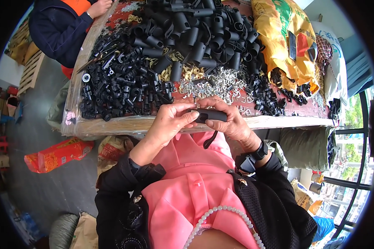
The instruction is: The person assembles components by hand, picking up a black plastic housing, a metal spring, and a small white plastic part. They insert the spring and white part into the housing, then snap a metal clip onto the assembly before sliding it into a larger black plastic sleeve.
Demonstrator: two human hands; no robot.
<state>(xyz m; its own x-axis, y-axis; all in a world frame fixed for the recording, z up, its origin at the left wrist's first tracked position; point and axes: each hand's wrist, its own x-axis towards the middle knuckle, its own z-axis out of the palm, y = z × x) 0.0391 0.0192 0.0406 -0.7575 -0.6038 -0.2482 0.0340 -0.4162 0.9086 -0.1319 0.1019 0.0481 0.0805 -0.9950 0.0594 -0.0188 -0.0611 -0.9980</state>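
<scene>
Just above the table's front edge, both hands are on a black plastic tube (215, 115) with a small slot in its side. My right hand (238, 124) is closed around its right part, fingers behind and thumb in front. My left hand (169, 123) pinches at its left end, the thumb pressed by the slot; any small part between those fingertips is too small to make out. A black strap (210, 140) hangs below the tube. Right behind the hands lies a heap of small silvery metal clips (216, 85).
Black tubes (191, 37) are piled high at the table's middle. Small black fittings (120, 85) heap up on the left. A yellow sack (284, 37) with a phone (292, 45) on it lies at right. Another person's hand (99, 7) is at the far left edge.
</scene>
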